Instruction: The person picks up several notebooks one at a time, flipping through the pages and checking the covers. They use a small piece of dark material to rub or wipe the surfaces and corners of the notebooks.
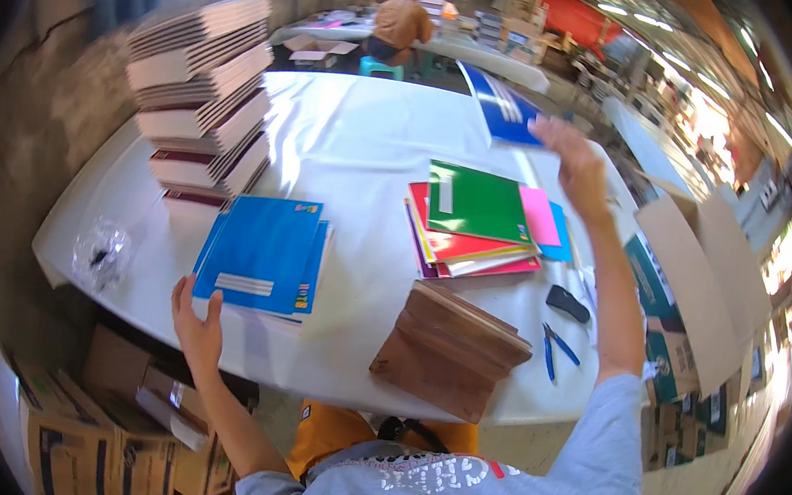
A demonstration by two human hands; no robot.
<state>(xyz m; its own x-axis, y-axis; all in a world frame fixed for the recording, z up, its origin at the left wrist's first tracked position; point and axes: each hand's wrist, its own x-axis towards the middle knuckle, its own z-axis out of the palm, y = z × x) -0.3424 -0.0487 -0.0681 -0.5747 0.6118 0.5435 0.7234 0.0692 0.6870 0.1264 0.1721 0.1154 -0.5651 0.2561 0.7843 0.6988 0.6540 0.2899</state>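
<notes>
My right hand (575, 164) is raised over the far right of the table, gripping a dark blue notebook (495, 106) by its near right corner; both are slightly blurred. Beneath it lies a loose pile of notebooks, a green notebook (479, 203) on top, with red, yellow, pink and light blue ones showing under it. My left hand (197, 325) has its fingers apart beside the near left corner of a stack of blue notebooks (261, 251). Whether its fingertips touch that stack I cannot tell.
Tall stacks of notebooks (207, 102) stand at the left, near a crumpled clear plastic bag (103, 252). Brown folded card (453, 350), a black case (568, 303) and blue-handled pliers (555, 353) lie at the near right. Cartons (111, 439) flank the table; a person (401, 25) sits beyond.
</notes>
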